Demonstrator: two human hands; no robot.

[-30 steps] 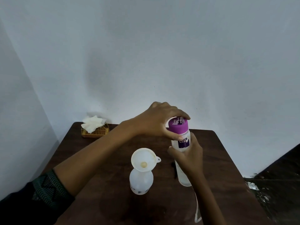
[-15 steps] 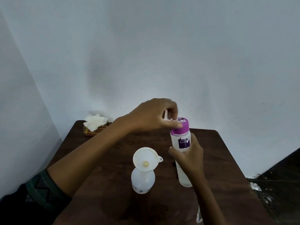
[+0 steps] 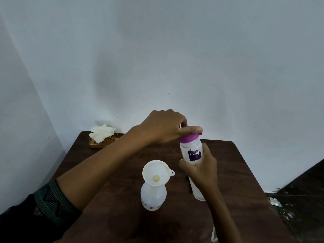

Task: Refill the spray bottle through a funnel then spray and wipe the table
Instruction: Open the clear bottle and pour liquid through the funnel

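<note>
A white spray bottle body (image 3: 153, 197) stands without its head on the dark wooden table (image 3: 242, 172), with a white funnel (image 3: 156, 172) seated in its neck. To its right stands a tall clear water bottle (image 3: 192, 153) with a purple label and a purple cap (image 3: 188, 138). My right hand (image 3: 201, 170) grips this bottle around its middle. My left hand (image 3: 165, 128) reaches over from the left and pinches the cap from above. The cap sits tilted on the bottle's neck.
A gold wire holder with white tissues (image 3: 102, 135) stands at the table's far left corner against the wall. A thin dark object (image 3: 189, 185) lies on the table behind the water bottle. Something white (image 3: 214, 234) pokes out near the front edge. Dark floor with debris lies to the right.
My left hand shifted its hold on the purple cap from covering its top to pinching it from above, and the cap now sits tilted. The right hand and bottle stayed put.
</note>
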